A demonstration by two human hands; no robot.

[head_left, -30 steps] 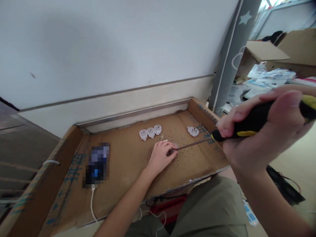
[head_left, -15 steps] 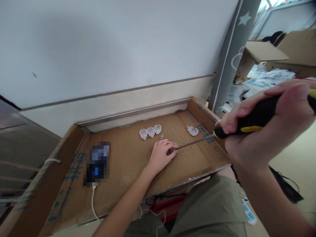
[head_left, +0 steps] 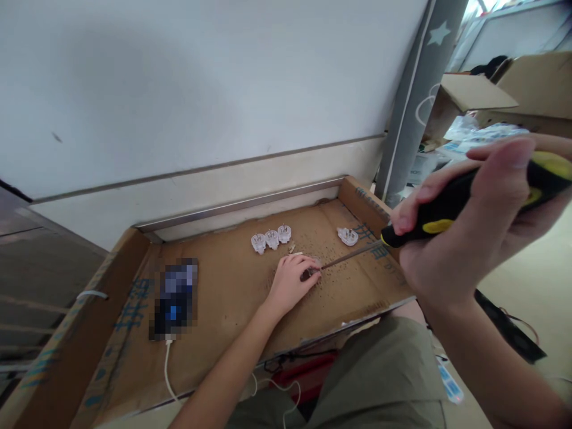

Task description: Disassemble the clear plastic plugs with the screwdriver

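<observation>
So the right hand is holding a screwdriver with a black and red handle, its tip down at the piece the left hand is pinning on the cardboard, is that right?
Not quite. The head view shows the screwdriver handle is black and yellow, not red. The rest holds: the right hand has it in its grip, and the tip meets the piece the left hand pins on the cardboard.

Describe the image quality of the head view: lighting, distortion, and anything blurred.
Head view: soft, even light with no glare on the cardboard tray; wide-angle lens bends the wall lines and enlarges the right hand holding the screwdriver; the phone is pixelated; the left hand and white plugs look sharp.
</observation>
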